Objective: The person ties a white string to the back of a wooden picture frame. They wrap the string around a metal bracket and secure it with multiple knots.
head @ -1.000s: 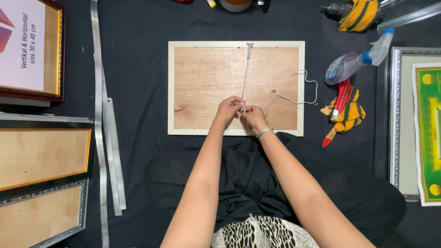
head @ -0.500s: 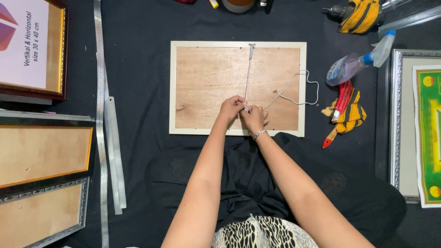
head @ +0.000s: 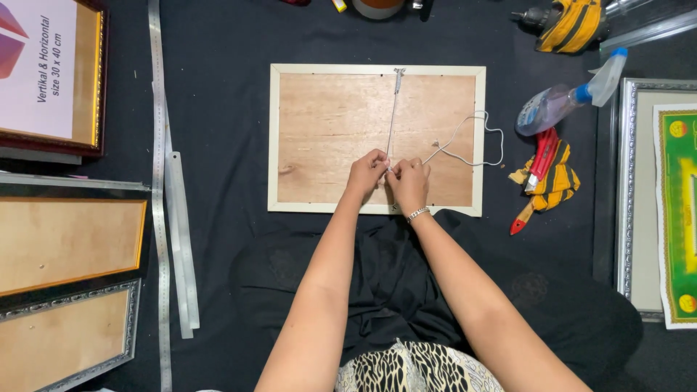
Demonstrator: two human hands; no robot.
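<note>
The frame (head: 377, 139) was laid face down on the black cloth (head: 218, 109), plywood back up, so the hanging cord (head: 392, 116) could be got at. Both grips were pressed together on the cord near the frame's near edge: left hand (head: 367, 173) and right hand (head: 411, 181), fingertips pinching it between them. The cord's loose white end (head: 472, 138) was looped off to the right. A spray bottle (head: 570, 101) and metal rulers (head: 170, 218) were parked aside, probably for reach.

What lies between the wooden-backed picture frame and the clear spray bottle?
In the head view, only dark cloth and a white cord loop lie between frame and bottle.
</note>
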